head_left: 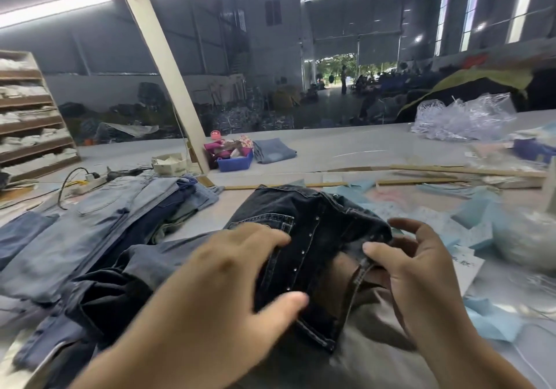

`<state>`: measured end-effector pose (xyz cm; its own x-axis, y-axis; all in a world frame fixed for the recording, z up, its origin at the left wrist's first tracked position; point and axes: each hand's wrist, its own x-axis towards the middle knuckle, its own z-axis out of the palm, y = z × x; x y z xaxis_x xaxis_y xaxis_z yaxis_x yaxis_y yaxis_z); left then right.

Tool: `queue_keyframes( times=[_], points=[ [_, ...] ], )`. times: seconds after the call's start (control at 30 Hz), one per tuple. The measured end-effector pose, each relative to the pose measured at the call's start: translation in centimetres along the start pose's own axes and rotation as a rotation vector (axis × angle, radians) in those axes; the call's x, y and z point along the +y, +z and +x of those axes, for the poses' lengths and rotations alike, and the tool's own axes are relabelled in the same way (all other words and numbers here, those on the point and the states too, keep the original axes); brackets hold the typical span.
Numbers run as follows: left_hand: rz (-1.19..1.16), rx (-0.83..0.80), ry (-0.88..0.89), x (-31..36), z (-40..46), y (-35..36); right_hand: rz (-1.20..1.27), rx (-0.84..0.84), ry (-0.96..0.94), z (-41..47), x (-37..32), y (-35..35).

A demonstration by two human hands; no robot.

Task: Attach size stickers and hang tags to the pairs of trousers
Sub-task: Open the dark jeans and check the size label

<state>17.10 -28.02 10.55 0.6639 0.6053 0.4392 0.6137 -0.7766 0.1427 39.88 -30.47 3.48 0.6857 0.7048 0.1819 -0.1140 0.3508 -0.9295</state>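
— Where were the dark trousers [316, 232]?
— On the surface [331, 154], right in front of the person, waistband end bunched up betw. both hands.
— Left hand [228, 274]?
— Lay flat on the denim, fingers [270, 236] spread & straight, not gripping.
— Right hand [421, 271]?
— Thumb & fingers pinched the waistband edge, prob. at the fly; blurry there.
— Other stuff?
— Blue jeans pile [99, 217] to the left, light-blue tags [478, 211] scattered on the right.

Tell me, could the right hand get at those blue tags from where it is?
Probably yes: the right hand pinches the dark trousers, and the blue tags lie just beside it, nothing between.
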Motion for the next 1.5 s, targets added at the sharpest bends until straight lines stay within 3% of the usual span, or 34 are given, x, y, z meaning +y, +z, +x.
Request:
queue_keyframes(
  times=[0.07, 0.17, 0.2, 0.27, 0.37, 0.43, 0.53, 0.6, 0.7, 0.77, 0.83, 0.9, 0.93, 1.03, 1.07, 1.17, 1.27, 1.37, 1.5],
  points=[
    [-0.071, 0.031, -0.014, 2.8, 1.0, 2.8, 0.050, -0.061, -0.078, -0.9, -1.2, 0.7],
    [-0.086, -0.056, -0.127, 5.0, 2.3, 7.0, 0.080, -0.148, -0.200, -2.1, -2.8, 1.6],
    [-0.147, -0.002, -0.152, 4.7, 2.6, 7.6, 0.077, -0.173, -0.234, -2.2, -3.1, 1.6],
    [-0.480, 0.023, -0.195, 3.2, 3.1, 7.5, 0.067, -0.237, -0.241, -2.2, -3.6, 1.3],
    [-1.094, -0.122, -0.349, 0.5, 3.4, 5.9, 0.057, -0.257, -0.184, -2.0, -3.0, 0.4],
    [-1.414, -0.214, -0.413, -0.8, 3.3, 4.5, -0.158, -0.192, -0.364, -2.5, -2.2, 0.4],
    [-1.589, -0.275, -0.459, -1.9, 3.0, 3.1, -0.732, -0.038, -0.780, -3.3, -1.6, 1.0],
    [-1.617, -0.270, -0.509, -2.3, 2.7, 2.6, -0.814, -0.002, -0.803, -3.2, -0.9, 1.2],
    [-1.575, -0.197, -0.597, -3.0, 2.4, 2.7, -0.944, 0.137, -0.687, -2.9, -0.4, 1.1],
    [-1.536, -0.133, -0.662, -3.4, 2.5, 2.8, -1.011, 0.111, -0.653, -2.6, -0.3, 0.5],
    [-1.439, -0.084, -0.708, -3.4, 2.8, 2.9, -0.938, -0.070, -0.606, -2.2, -0.3, -0.1],
    [-1.314, -0.023, -0.731, -3.5, 3.3, 2.8, -0.721, -0.310, -0.421, -1.5, -0.9, -0.7],
    [-1.185, 0.025, -0.714, -3.6, 3.5, 2.9, -0.663, -0.394, -0.370, -1.1, -1.1, -1.1],
    [-0.420, 0.226, -0.501, -4.6, 4.2, 3.1, -0.649, -0.528, -0.340, -0.1, -2.4, -2.2],
    [-0.261, 0.302, -0.452, -4.9, 4.6, 2.9, -0.643, -0.567, -0.333, -0.1, -3.1, -2.5],
    [-0.123, 0.485, -0.406, -5.3, 5.8, 2.1, -0.526, -0.693, -0.257, -0.1, -4.7, -3.4],
    [0.086, 0.386, -0.369, -4.8, 6.1, 3.1, -0.516, -0.772, -0.165, 0.0, -5.2, -3.5],
    [0.276, 0.278, -0.267, -3.0, 4.9, 5.2, -0.506, -0.727, -0.009, 0.2, -3.8, -3.5],
    [0.149, 0.267, 0.140, -0.5, 3.4, 6.7, -0.461, -0.588, 0.106, 0.4, -1.8, -3.8]
  ],
)
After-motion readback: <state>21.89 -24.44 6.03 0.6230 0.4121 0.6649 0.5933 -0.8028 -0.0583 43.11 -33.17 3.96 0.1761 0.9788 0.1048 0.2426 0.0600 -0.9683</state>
